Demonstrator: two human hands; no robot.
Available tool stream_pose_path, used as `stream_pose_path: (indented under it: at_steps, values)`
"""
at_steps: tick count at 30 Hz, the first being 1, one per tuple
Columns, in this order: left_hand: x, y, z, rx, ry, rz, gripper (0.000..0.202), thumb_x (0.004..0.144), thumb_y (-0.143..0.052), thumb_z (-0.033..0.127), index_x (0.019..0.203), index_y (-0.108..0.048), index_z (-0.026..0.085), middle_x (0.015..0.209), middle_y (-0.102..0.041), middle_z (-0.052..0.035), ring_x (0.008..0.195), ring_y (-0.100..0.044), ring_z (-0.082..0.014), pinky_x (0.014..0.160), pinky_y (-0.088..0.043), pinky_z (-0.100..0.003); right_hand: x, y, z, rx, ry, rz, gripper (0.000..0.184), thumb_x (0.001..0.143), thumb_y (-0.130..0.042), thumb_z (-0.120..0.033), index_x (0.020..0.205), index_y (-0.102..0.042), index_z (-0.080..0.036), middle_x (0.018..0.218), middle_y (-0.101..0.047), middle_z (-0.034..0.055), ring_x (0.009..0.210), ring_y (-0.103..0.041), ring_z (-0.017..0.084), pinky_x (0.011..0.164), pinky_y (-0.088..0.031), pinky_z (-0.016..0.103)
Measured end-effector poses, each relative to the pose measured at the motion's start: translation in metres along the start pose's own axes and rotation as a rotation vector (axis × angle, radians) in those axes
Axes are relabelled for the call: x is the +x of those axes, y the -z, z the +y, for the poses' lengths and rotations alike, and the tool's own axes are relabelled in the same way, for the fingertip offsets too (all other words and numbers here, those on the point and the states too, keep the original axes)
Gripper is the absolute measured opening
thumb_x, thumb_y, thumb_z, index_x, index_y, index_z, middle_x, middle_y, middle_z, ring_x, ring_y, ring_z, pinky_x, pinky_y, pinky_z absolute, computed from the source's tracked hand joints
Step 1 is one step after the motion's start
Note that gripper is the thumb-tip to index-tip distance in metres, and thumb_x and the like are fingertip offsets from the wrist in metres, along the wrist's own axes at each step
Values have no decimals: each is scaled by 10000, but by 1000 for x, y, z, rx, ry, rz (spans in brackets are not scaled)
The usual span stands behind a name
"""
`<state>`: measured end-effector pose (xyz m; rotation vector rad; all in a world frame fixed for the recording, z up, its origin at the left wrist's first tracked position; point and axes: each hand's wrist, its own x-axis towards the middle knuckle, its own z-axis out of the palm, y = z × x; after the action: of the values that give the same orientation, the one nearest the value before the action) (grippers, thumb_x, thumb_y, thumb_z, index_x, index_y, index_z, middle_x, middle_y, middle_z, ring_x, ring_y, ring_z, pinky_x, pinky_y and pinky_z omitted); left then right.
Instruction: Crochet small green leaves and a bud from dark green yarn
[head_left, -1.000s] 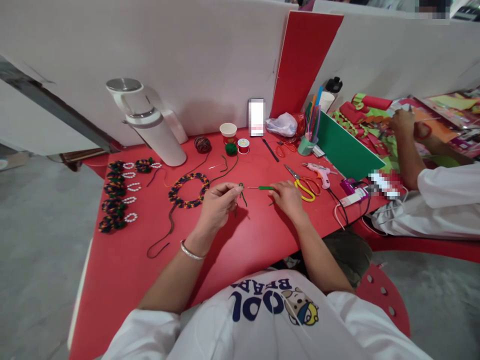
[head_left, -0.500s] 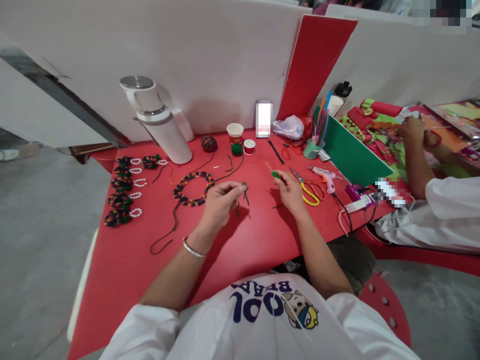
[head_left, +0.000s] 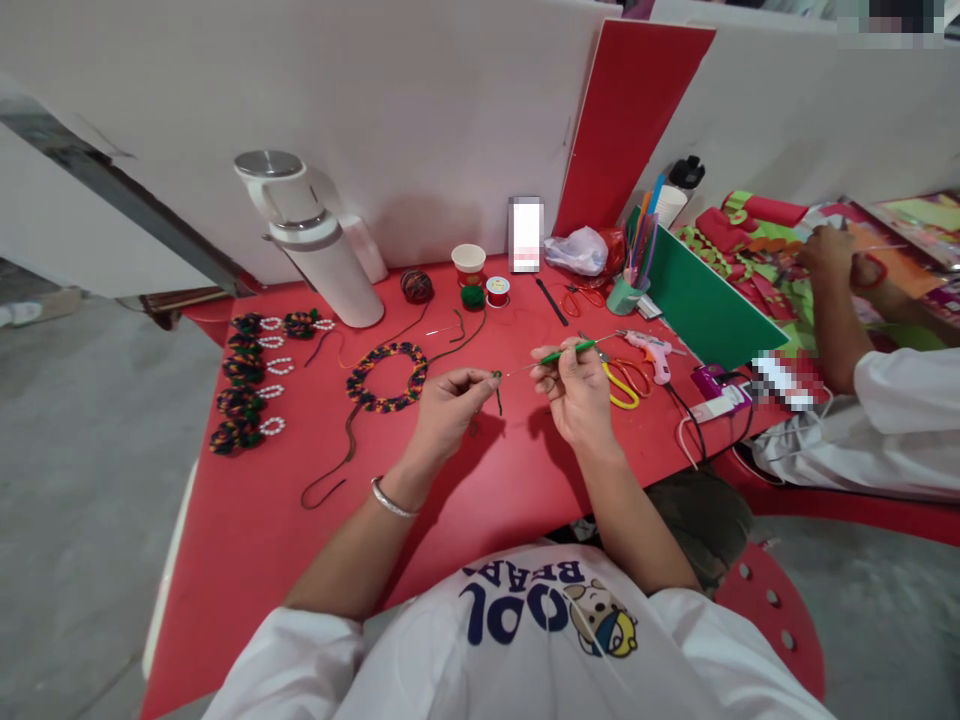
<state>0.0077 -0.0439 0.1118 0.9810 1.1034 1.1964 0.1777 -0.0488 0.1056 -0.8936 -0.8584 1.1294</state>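
Observation:
My left hand [head_left: 448, 410] is pinched on a short piece of dark green yarn [head_left: 498, 388] above the red table [head_left: 255, 520]. My right hand [head_left: 576, 385] grips a green-handled crochet hook [head_left: 566, 353], whose thin metal tip points left towards the yarn. The two hands are close together over the middle of the table. A multicoloured crocheted ring [head_left: 386, 362] with a long dark tail lies just left of my left hand.
A white thermos jug [head_left: 315, 245] stands at the back left. Several small crocheted pieces with bead loops [head_left: 247, 385] lie at the left edge. Yellow scissors [head_left: 619, 383], a glue gun [head_left: 651, 349], a pen cup [head_left: 624, 292] and yarn balls [head_left: 417, 286] sit nearby. Another person [head_left: 862, 400] works at the right.
My right hand has lifted the crochet hook off the table and turned it so its tip points at the yarn. My left hand has stayed pinched on the yarn.

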Motion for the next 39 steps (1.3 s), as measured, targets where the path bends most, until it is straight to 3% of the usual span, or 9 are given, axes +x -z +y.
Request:
stream_pose_path:
  at_steps: [8, 15, 18, 21, 24, 28, 39]
  values:
    - [-2, 2, 0, 65, -64, 8, 289, 633, -892, 419, 668, -766, 160, 520, -556, 22, 485, -410, -75, 468, -298, -219, -11, -8, 1, -33, 97, -57, 333, 938, -714, -548, 1006, -531, -279, 952, -820, -10, 704, -770, 119, 560, -602, 210]
    - [-3, 3, -2, 92, -102, 0, 268, 663, -896, 404, 732, -820, 157, 555, -619, -4, 495, -418, -77, 472, -309, -217, -26, -10, -4, -206, 140, -133, 236, 931, -746, -468, 942, -662, -248, 1061, -820, 34, 767, -783, 139, 620, -654, 258]
    - [-3, 5, -4, 80, -120, -3, 236, 688, -893, 388, 743, -831, 167, 598, -657, -15, 516, -439, -78, 489, -333, -216, -30, -4, -2, -395, 170, -163, 268, 976, -668, -512, 1015, -767, -265, 1146, -810, 56, 805, -772, 149, 619, -640, 269]
    - [-4, 5, -4, 64, -107, -5, 243, 697, -896, 401, 747, -835, 171, 554, -606, 6, 479, -388, -62, 459, -293, -215, -32, 4, 4, -517, 194, -178, 365, 1027, -561, -548, 1164, -792, -300, 1005, -812, 48, 745, -733, 145, 596, -605, 271]
    - [-4, 4, -1, 16, -11, -42, 323, 653, -924, 454, 754, -828, 163, 473, -499, 49, 409, -299, -41, 408, -220, -219, -35, 8, 11, -459, 182, -181, 428, 1060, -475, -562, 1255, -767, -317, 924, -793, 39, 668, -692, 132, 558, -572, 266]
    - [-3, 2, 4, -89, 89, -44, 405, 559, -969, 480, 736, -805, 155, 451, -441, 77, 383, -289, -30, 387, -210, -205, -36, 8, 12, -396, 163, -178, 394, 1033, -543, -563, 1226, -777, -312, 927, -791, 41, 687, -696, 137, 568, -578, 266]
    - [-3, 0, 6, -93, 56, -13, 334, 564, -950, 398, 734, -804, 151, 466, -521, 50, 411, -370, -46, 412, -275, -202, -38, 4, 8, -373, 111, -108, 353, 993, -620, -558, 1150, -789, -291, 891, -803, 39, 769, -762, 159, 577, -589, 253]
